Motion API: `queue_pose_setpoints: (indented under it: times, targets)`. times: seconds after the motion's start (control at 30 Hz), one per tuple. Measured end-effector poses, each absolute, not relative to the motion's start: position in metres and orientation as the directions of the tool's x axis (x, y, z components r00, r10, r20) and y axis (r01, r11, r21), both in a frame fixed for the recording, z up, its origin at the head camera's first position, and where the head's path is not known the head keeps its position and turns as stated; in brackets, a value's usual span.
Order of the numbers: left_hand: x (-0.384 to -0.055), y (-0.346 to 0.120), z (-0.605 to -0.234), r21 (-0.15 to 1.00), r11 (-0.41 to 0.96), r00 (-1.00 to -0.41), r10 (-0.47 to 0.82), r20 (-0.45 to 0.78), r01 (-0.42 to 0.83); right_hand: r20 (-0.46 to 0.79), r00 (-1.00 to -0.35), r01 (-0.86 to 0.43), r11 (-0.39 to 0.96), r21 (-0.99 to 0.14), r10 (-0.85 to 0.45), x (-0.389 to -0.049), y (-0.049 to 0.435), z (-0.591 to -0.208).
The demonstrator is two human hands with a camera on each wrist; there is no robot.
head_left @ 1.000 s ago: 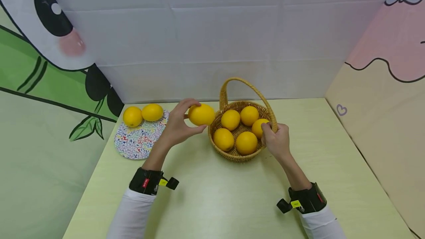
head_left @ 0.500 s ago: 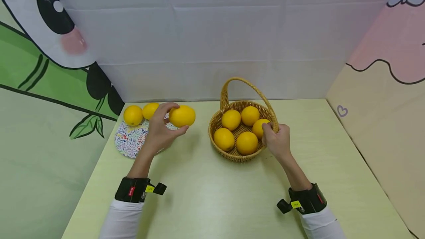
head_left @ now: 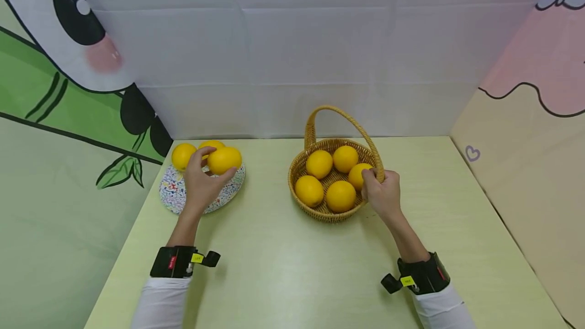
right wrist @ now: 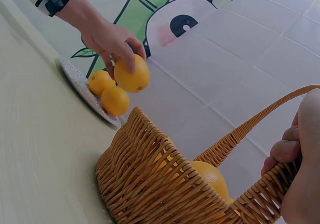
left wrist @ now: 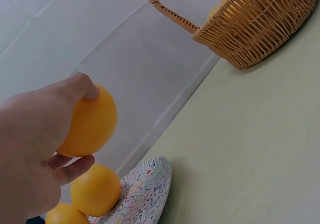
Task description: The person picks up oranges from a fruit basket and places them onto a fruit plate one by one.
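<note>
Over the plate on the left, my left hand (head_left: 199, 187) holds a yellow-orange orange (head_left: 225, 160) between thumb and fingers. In the right wrist view this held orange (right wrist: 132, 73) is raised above the plate's fruit. Two more oranges, one (head_left: 183, 156) left and one (head_left: 211, 143) partly hidden behind my hand, rest on the patterned plate (head_left: 170, 192). My right hand (head_left: 384, 192) grips the base of the handle (head_left: 340, 111) of a wicker basket (head_left: 294, 202). Several oranges (head_left: 340, 196) lie inside the basket, which stands on the table.
The pale table (head_left: 283, 273) stretches between plate and basket and toward me. Behind it hangs a whitish cloth wall (head_left: 292, 65), close to the plate and basket. Printed side panels (head_left: 516, 176) border the table left and right.
My left hand has carried the orange leftward, from beside the basket's rim to over the plate. My right hand and the basket have stayed in place.
</note>
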State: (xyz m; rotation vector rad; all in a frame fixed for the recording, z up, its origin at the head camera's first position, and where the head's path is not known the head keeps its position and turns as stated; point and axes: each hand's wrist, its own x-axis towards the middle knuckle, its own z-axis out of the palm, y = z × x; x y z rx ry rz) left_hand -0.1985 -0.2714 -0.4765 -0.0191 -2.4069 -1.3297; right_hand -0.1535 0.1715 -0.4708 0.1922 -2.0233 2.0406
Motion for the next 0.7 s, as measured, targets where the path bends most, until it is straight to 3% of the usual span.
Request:
queue_pose_setpoints:
  times: [0.7]
  targets:
    - [-0.222,-0.265,-0.513,0.859,0.512,-0.927,-0.314,0.207,0.019,0.296,-0.952,-0.296,0.005,-0.955,0.085,-0.155,0.171,-0.473]
